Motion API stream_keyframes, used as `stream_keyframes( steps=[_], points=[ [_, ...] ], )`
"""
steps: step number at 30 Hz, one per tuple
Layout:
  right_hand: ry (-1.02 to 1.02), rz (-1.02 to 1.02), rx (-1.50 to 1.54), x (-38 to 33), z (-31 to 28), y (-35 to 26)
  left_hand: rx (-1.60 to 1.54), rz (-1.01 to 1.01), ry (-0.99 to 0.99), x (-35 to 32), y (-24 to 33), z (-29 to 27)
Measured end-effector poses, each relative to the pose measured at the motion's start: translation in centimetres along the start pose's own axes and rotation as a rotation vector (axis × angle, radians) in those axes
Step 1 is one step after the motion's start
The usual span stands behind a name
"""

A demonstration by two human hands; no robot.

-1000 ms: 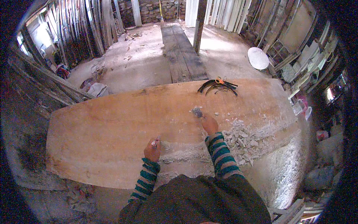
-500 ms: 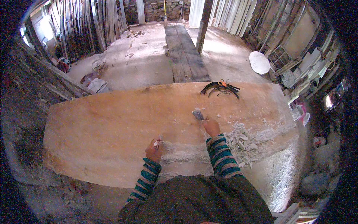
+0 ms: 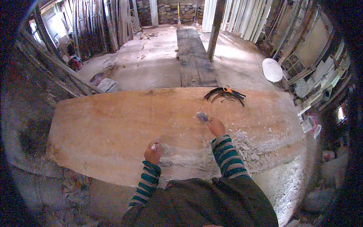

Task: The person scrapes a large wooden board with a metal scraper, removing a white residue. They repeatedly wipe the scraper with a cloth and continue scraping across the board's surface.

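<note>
A wide wooden slab (image 3: pixel 124 128) lies crosswise before the person and carries everything here. The right hand (image 3: pixel 216 126) rests on the slab a little right of its middle, fingers closed around the handle of a small grey-bladed tool (image 3: pixel 202 116), whose head points away toward the far edge and touches the wood. The left hand (image 3: pixel 153 152) sits nearer the near edge, left of the right one and well apart from it, curled into a loose fist around something small and pale (image 3: pixel 153 146); what it is cannot be told. Both sleeves are striped teal and dark. Between and in front of the hands runs a pale, roughened band of wood (image 3: pixel 189 155), and a heap of light chips (image 3: pixel 245 145) lies just right of the right forearm, spreading toward the near right corner. By the far edge, right of centre, lies a bundle of dark curved pieces with an orange part (image 3: pixel 225 93). Beyond the slab a long dark plank (image 3: pixel 193 56) stretches across the floor.
</note>
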State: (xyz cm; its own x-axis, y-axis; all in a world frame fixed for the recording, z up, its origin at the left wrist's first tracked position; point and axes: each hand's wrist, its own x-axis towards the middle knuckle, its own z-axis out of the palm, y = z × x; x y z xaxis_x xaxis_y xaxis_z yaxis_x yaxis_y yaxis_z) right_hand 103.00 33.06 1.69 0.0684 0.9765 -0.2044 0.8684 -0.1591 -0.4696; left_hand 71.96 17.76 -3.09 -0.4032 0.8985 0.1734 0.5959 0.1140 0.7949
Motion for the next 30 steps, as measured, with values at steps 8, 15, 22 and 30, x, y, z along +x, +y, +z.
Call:
stream_keyframes(
  steps=[8,15,22,30],
  points=[
    [0.074,-0.203,0.131,-2.7,0.9,0.5,-0.105,-0.036,0.125,-1.4,-0.2,1.3],
    [-0.056,-0.236,0.147,-3.7,-2.0,-2.3,-0.061,-0.154,0.012,-1.6,0.6,0.9],
    [-0.020,-0.243,0.215,-2.2,-0.7,-3.0,-0.078,0.088,0.099,-0.4,-0.6,2.2],
    [-0.104,-0.214,0.064,-5.3,-1.9,-1.6,0.030,-0.014,0.133,-1.8,-0.5,1.6]
  ],
)
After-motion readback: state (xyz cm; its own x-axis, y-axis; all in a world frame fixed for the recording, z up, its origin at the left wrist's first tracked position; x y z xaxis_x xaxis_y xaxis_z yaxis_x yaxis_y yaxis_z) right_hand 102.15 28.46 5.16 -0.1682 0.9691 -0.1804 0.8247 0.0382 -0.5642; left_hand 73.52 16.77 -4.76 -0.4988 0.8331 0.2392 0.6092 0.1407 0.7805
